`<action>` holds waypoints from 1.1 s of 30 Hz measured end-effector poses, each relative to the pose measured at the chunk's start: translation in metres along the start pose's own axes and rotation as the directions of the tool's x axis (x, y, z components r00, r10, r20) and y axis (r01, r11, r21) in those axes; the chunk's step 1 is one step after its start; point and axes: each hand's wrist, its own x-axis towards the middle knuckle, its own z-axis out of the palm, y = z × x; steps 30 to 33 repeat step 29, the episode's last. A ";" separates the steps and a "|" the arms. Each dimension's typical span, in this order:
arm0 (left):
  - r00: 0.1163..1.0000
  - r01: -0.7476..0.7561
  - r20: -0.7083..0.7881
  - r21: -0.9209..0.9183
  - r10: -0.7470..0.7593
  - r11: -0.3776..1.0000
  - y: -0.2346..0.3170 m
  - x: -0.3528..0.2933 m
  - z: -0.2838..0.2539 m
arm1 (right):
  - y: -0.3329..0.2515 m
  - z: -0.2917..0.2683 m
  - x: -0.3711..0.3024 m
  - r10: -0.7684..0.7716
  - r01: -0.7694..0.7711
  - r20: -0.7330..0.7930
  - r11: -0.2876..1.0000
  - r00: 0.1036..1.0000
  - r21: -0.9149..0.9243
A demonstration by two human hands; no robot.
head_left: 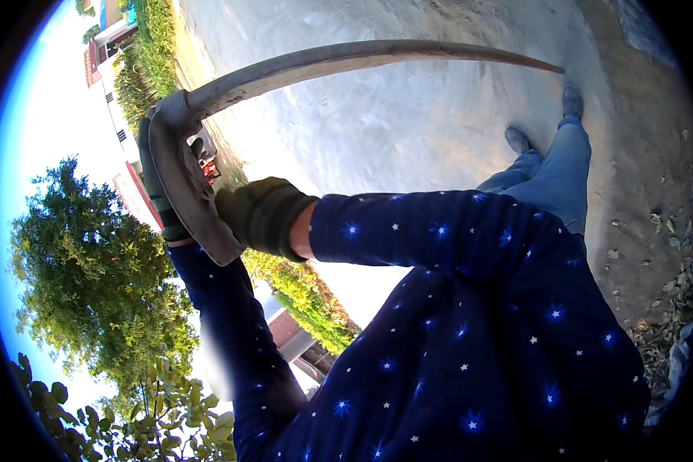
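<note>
A hoe is raised in front of me, its worn metal blade (183, 181) close to the camera. Its long curved wooden handle (362, 60) runs off to the right above the ground. My left hand (155, 173), in a dark green glove, wraps around the blade's far edge from behind. My right hand (260, 215), also in a dark green glove, grips the blade's near lower edge. Both arms wear dark blue sleeves with white stars (439, 231). My legs in blue jeans (562, 165) and grey shoes stand on the pale concrete ground (408, 131).
A strip of bare dirt with dry leaves and stones (662, 254) runs along the right. Green hedges (150, 54) and a leafy tree (92, 285) fill the left side. Buildings with red trim (104, 46) stand beyond them, and a small red machine (209, 165) shows behind the blade.
</note>
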 end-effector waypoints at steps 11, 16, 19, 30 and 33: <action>0.976 -0.204 -0.062 0.047 0.207 0.978 -0.001 -0.001 0.022 | 0.021 0.000 0.033 -0.060 0.059 -0.050 0.998 0.997 -0.005; 0.984 -0.173 -0.027 0.117 0.178 0.978 -0.034 -0.002 0.005 | 0.010 0.003 0.009 0.103 -0.102 0.150 0.995 0.983 -0.014; 0.975 -0.216 -0.018 0.168 0.222 0.962 -0.034 -0.014 0.008 | 0.005 0.002 -0.002 0.124 -0.100 0.252 0.990 0.960 -0.104; 1.000 -0.015 -0.021 -0.468 0.006 0.883 -0.048 0.000 -0.005 | -0.003 -0.010 0.006 0.192 -0.177 0.270 0.981 0.944 -0.080; 1.000 -0.015 -0.021 -0.468 0.006 0.883 -0.048 0.000 -0.005 | -0.003 -0.010 0.006 0.192 -0.177 0.270 0.981 0.944 -0.080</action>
